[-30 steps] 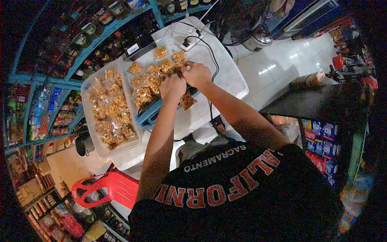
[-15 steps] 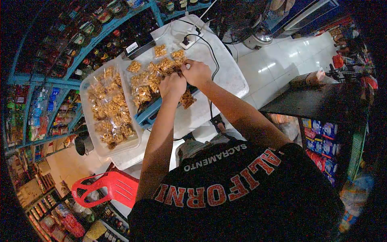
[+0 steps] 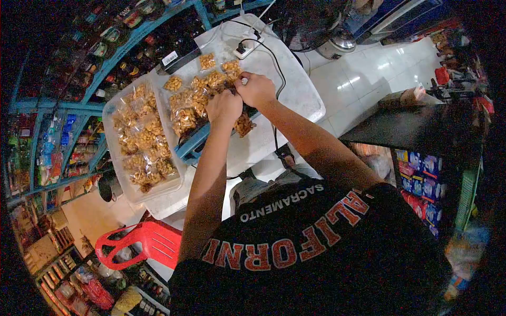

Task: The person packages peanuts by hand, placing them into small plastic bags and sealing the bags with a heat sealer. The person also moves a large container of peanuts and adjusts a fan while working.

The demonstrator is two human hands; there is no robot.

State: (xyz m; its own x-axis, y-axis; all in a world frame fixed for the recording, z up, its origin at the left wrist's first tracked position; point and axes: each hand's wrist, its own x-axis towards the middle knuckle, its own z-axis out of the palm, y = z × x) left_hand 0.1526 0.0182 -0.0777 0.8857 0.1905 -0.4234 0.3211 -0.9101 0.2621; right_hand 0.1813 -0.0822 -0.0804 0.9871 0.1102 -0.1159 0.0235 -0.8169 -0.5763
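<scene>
My left hand [image 3: 225, 108] and my right hand [image 3: 256, 90] are side by side, fingers closed, over a blue device [image 3: 194, 146] on the white table [image 3: 301, 97]. Both pinch what looks like the top of a small clear bag [image 3: 243, 125], whose brown contents show just below my hands. The fingertips and the bag's edge are partly hidden. Beyond and left of my hands lie several clear packets of golden nuts [image 3: 199, 95]. Further left, a translucent plastic tub [image 3: 179, 185] holds many similar packets.
A white power strip [image 3: 247, 48] with black cables lies at the table's far end. A red plastic chair [image 3: 158, 244] stands at the lower left. Blue shelves [image 3: 118, 55] with jars line the left, and a dark table [image 3: 411, 129] stands at the right.
The whole view has shifted slightly. My hands stay close together over the blue device, with the bag still between them.
</scene>
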